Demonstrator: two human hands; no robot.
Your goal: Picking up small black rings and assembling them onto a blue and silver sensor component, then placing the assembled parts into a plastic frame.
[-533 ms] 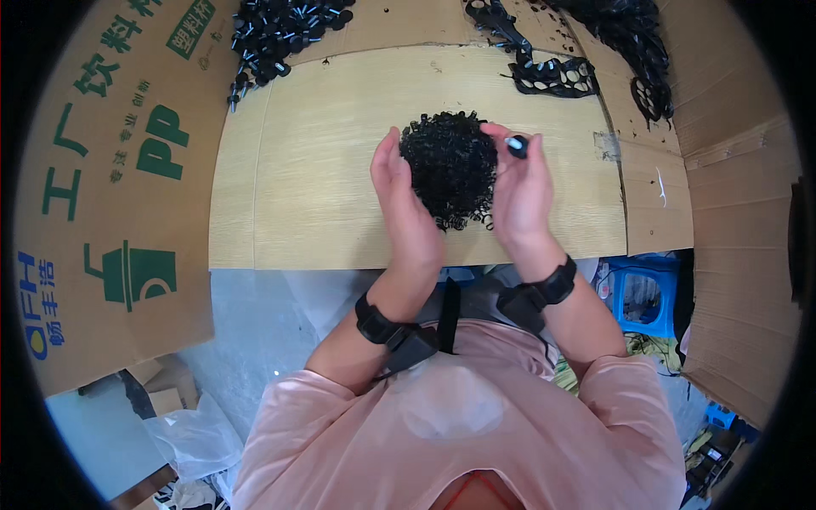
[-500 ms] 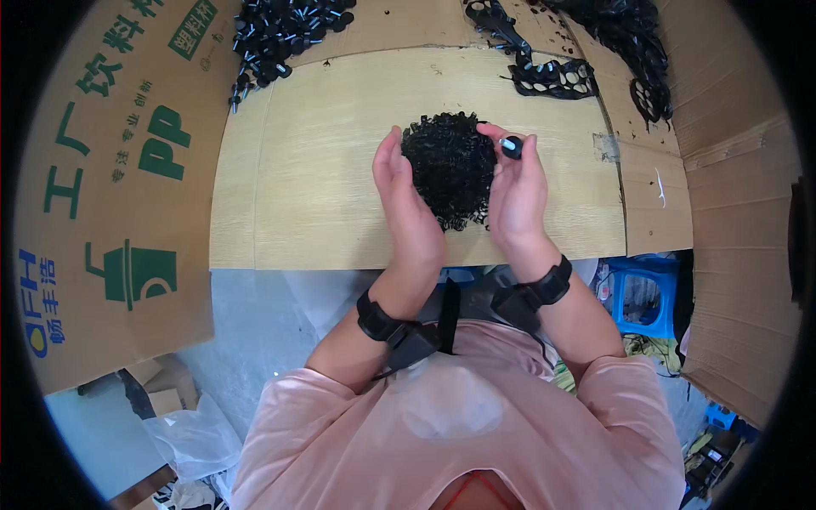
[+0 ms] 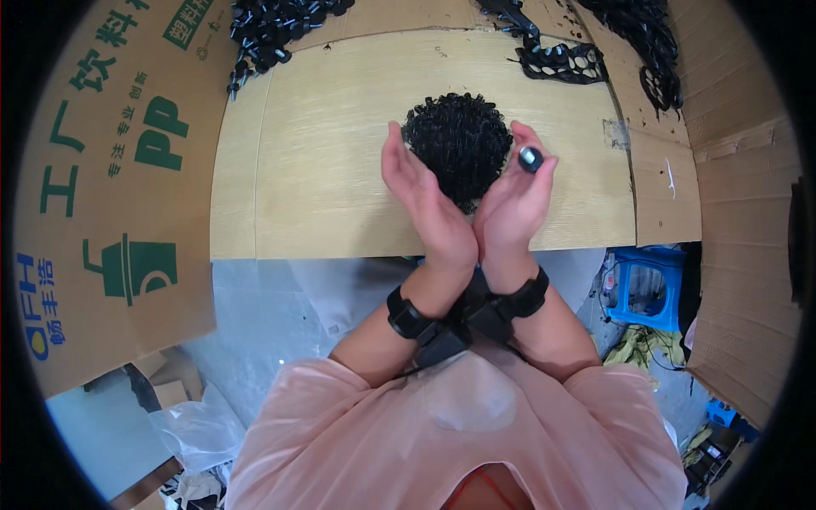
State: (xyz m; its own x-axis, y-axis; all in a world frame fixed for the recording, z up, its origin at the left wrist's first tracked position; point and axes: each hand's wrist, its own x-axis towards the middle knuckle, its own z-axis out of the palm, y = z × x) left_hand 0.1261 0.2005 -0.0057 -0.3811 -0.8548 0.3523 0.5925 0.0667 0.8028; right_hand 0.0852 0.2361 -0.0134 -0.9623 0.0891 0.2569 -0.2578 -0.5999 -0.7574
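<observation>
A rounded heap of small black curled pieces (image 3: 459,144) lies on the pale wood-grain board (image 3: 331,153). My left hand (image 3: 433,204) is open, fingers held straight, its palm cupped along the heap's near left side. My right hand (image 3: 514,204) curves along the right side. Between its thumb and fingertips it pinches a black round-headed knob (image 3: 530,159) with a shiny metal end. The heels of both hands touch at the heap's near edge. The pieces are too small for me to name their kind.
Several black-headed screws (image 3: 272,38) are piled at the far left. Black perforated strip scraps (image 3: 561,64) and a dark bundle (image 3: 642,38) lie at the far right. Cardboard walls (image 3: 110,195) rise on both sides. A blue stool (image 3: 646,289) stands below the board's right end.
My hands have come together at the wrists, closing the gap on the heap's near side. The heap looks rounder and more compact. The knob stays pinched in my right hand.
</observation>
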